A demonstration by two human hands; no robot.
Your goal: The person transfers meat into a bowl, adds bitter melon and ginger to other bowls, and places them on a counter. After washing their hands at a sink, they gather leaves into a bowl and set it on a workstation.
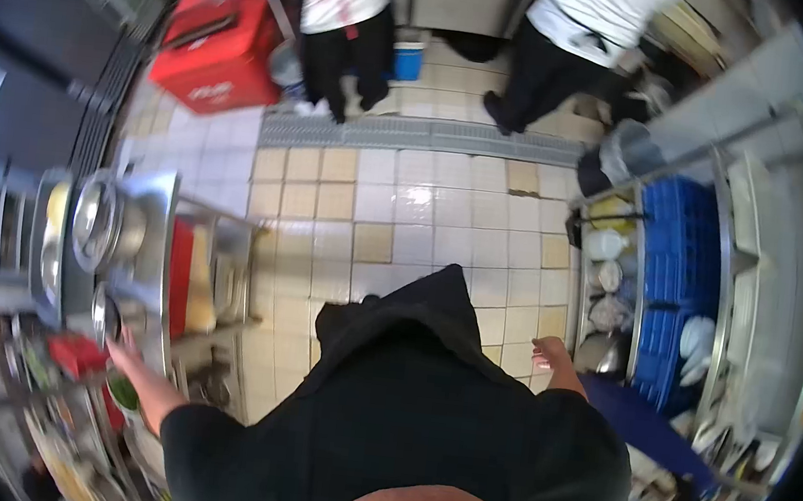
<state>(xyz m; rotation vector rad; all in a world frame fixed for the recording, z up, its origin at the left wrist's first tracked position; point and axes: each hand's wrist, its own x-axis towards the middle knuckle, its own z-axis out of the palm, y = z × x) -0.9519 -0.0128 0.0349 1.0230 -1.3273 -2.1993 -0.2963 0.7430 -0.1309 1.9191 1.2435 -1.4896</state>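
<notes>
My left hand (125, 353) reaches out to the left side, thumb and fingers at the near rim of a round metal bowl (104, 315). The fingers appear closed on that rim, though the grip is small and partly hidden. The bowl is beside the steel counter (144, 294), close to a large lidded metal pot (115, 225). My right hand (549, 355) hangs out to the right above the floor. Its fingers are loosely bent and apart, with nothing in them. A shelf rack holding a steel bowl (602, 353) is nearest to it.
Blue crates (681, 241) fill the right rack. A dark blue panel (642, 427) slants beside my right arm. Ahead, a drain grate (414, 135) crosses the tiled floor (426, 199). Two people in white tops stand beyond it, near a red box (217, 50).
</notes>
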